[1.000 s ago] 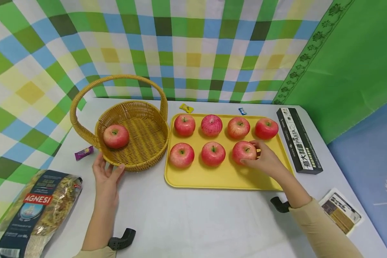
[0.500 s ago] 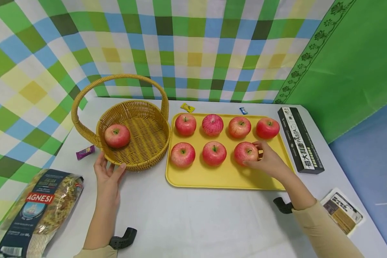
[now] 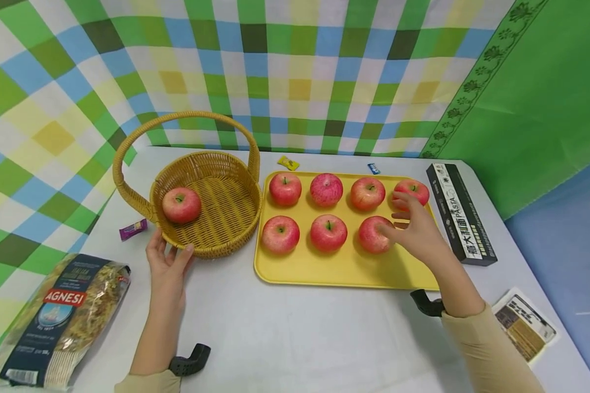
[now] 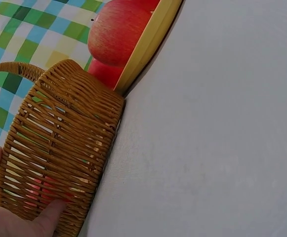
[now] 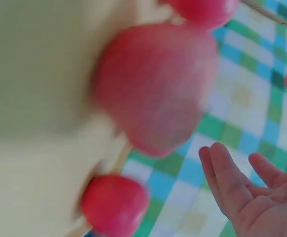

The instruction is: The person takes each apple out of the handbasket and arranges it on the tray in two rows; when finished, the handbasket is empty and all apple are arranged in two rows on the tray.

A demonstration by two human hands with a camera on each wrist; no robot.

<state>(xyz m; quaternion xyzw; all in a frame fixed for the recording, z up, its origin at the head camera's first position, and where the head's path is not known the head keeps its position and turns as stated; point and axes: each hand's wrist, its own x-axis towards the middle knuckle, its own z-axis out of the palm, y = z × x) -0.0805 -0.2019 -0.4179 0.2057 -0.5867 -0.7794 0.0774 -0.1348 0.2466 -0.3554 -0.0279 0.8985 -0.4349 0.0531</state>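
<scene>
Apple (image 3: 375, 234) sits at the yellow tray's (image 3: 344, 270) 4 o'clock, right hand (image 3: 415, 232) beside it with fingers spread, holding nothing. Left hand (image 3: 167, 265) rests straight-fingered against the basket's (image 3: 226, 240) 7 o'clock wall.

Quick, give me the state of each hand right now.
Left hand: open, fingers and thumb resting against the basket wall.
Right hand: open, fingers spread, holding nothing, beside an apple on the tray.
</scene>
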